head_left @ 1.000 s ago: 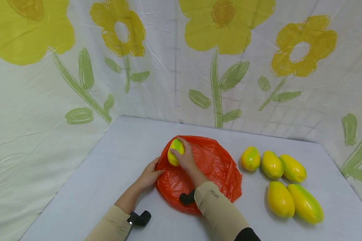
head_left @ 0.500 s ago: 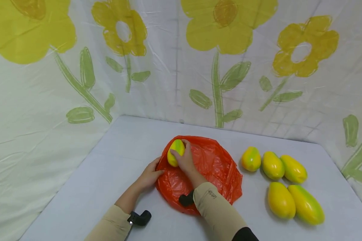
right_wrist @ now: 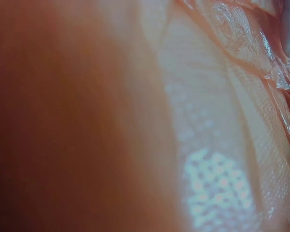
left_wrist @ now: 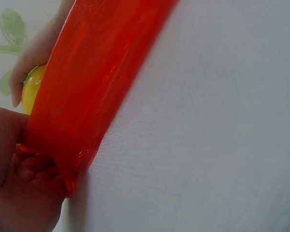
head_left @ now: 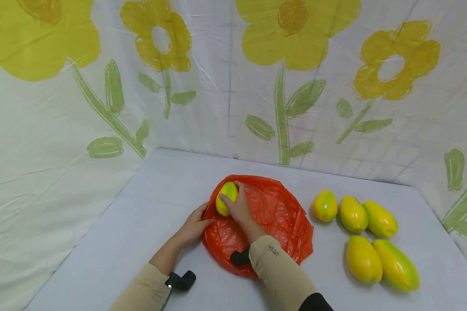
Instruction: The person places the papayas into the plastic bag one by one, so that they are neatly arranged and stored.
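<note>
A red plastic bag (head_left: 276, 211) lies spread on the white table, its mouth gaping upward. My left hand (head_left: 192, 226) grips the bag's left edge; in the left wrist view the thumb and curled fingers pinch the red film (left_wrist: 87, 72). Inside the mouth, near its far left rim, my right hand (head_left: 239, 208) holds a glossy yellow-green mango (head_left: 228, 189) between thumb and fingers. The left wrist view shows part of that mango (left_wrist: 32, 89) past the bag's edge, the rest hidden behind the film. Blurred skin and wrinkled bag film (right_wrist: 222, 121) fill the right wrist view.
Right of the bag, several more mangoes sit in two rows: a back group including one mango (head_left: 353, 214), and a front pair with a paler mango (head_left: 364, 259) and a greener mango (head_left: 396, 264). A flower-printed sheet (head_left: 217, 129) hangs behind the table (head_left: 140, 207).
My right hand and the mango in it have sunk very slightly lower in the bag's mouth. My left hand keeps its grip on the edge, and the other mangoes stay put.
</note>
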A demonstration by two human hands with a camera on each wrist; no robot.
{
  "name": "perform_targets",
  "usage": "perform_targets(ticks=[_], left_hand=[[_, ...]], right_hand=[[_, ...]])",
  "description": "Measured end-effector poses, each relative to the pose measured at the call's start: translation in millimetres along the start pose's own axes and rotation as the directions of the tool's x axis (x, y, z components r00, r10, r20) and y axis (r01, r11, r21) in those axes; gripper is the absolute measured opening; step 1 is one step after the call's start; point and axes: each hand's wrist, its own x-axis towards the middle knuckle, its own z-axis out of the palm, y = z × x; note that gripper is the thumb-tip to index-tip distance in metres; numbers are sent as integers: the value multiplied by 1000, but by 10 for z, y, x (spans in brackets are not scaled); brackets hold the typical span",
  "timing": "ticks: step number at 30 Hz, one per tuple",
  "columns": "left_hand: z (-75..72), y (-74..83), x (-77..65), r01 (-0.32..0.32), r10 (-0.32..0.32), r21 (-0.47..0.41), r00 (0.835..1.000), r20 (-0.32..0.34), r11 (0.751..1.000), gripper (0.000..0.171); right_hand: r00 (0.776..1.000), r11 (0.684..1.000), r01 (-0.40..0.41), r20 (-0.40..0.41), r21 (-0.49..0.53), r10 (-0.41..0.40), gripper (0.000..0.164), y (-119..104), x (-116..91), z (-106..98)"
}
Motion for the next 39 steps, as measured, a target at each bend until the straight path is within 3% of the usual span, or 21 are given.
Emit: perform_targets(ticks=[6, 9, 13, 17, 26, 39], left_hand=[[-2, 6, -5, -24, 24, 17, 1000, 1, 1000, 54], [-7, 124, -78, -32, 32, 19, 999, 8, 999, 54], [0, 156, -94, -22, 22, 23, 1000, 4, 999, 54], [-3, 14, -14, -30, 30, 28, 1000, 3, 999, 54], [3, -7, 7, -14, 14, 22, 1000, 1, 1000, 54], [-6, -18, 19, -13, 13, 17, 1000, 4, 1000, 53]], right_hand=[[1000, 1000, -8, 4, -29, 8, 65, 6, 4, 0], [1000, 999, -8, 2, -45, 8, 64, 11, 8, 2], [1000, 998, -15, -1, -61, 15, 67, 7, 6, -2], [999, 997, -28, -19, -73, 26, 68, -16, -6, -9], [995, 999, -21, -95, -35, 17, 60, -94, -64, -57], [985, 999, 11, -174, 42, -3, 56, -270, -62, -403]])
